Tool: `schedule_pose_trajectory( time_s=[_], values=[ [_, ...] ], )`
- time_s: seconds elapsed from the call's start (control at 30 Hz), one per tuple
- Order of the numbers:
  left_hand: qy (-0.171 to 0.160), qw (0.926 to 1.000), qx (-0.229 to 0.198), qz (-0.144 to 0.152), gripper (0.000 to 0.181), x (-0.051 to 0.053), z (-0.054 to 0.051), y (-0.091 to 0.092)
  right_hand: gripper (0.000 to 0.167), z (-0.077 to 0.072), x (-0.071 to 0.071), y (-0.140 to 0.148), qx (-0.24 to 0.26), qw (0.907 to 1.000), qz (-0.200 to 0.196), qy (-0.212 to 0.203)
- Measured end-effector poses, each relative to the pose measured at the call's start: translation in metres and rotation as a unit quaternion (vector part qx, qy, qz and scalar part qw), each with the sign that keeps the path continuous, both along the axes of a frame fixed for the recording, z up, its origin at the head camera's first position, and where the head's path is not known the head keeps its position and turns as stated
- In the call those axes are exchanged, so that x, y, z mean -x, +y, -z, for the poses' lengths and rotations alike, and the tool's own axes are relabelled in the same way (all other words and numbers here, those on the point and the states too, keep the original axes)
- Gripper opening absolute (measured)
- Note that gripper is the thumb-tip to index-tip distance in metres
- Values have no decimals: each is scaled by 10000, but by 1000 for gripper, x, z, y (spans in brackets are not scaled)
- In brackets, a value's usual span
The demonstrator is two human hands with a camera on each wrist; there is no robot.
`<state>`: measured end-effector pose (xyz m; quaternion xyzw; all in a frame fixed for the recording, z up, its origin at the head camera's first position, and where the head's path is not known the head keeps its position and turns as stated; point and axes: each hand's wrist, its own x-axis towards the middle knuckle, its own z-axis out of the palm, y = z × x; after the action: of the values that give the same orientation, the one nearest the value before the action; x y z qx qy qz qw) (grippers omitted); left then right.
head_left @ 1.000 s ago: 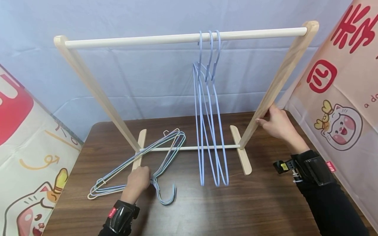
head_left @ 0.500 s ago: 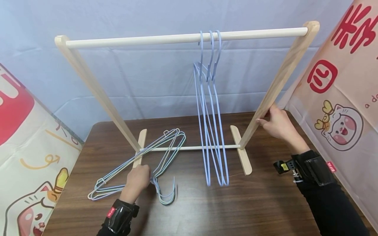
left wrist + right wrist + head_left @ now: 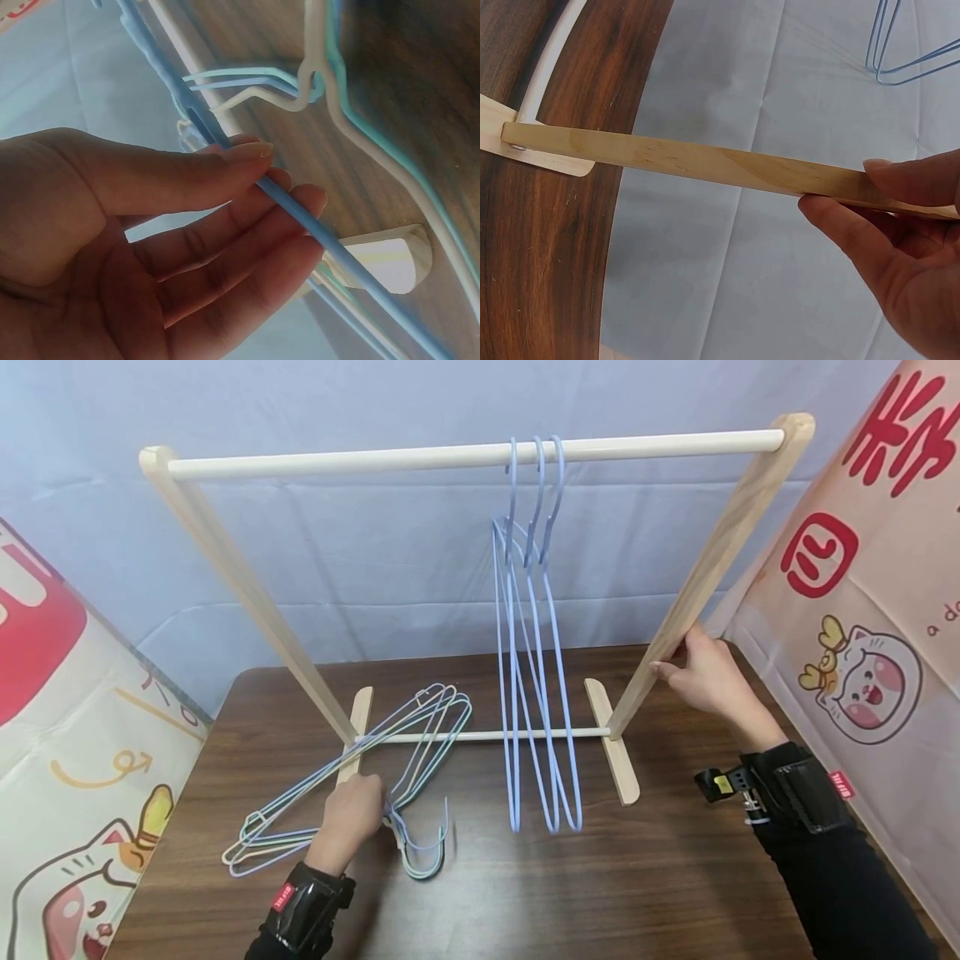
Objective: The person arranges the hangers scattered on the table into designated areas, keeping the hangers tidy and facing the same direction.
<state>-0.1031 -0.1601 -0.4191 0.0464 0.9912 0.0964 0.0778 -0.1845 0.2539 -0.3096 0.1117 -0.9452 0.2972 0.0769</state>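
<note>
My left hand (image 3: 351,817) pinches the wire of a light-blue clothes hanger (image 3: 349,262) between thumb and fingertips. That hanger sits slightly raised over white and green hangers; the green hook (image 3: 422,876) shows below it. They overlap at the left foot of a small wooden clothes rack (image 3: 474,457). My right hand (image 3: 705,677) grips the rack's right upright (image 3: 682,157), thumb on one face and fingers on the other; some fingers are hidden behind the wood. Three blue hangers (image 3: 512,493) hang by their hooks on the top rail, right of its middle.
The rack stands on a dark wooden table (image 3: 540,893), with a low crossbar (image 3: 480,737) between its feet (image 3: 621,768). A pale blue cloth (image 3: 360,543) hangs behind. Printed cloth panels (image 3: 847,635) close in both sides.
My left hand has lifted the blue hanger a little, so its hook separates from the hooks below. The hanging hangers sway slightly. My right hand keeps its place on the upright.
</note>
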Motion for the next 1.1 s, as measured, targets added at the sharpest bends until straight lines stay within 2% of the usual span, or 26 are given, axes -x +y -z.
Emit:
schedule_pose_trajectory(
  time_s=[0.3,0.53,1.1],
  values=[
    [208,9997,-58,63,27,2,-4,2,37,0,1,0,0,10000,4,0],
    [169,9998,-81,39,26,4,-8,4,37,0,2,0,17,10000,-5,-39],
    [455,9987,-117,176,26,8,-20,6,38,-1,1,0,-27,10000,10,-17]
  ],
)
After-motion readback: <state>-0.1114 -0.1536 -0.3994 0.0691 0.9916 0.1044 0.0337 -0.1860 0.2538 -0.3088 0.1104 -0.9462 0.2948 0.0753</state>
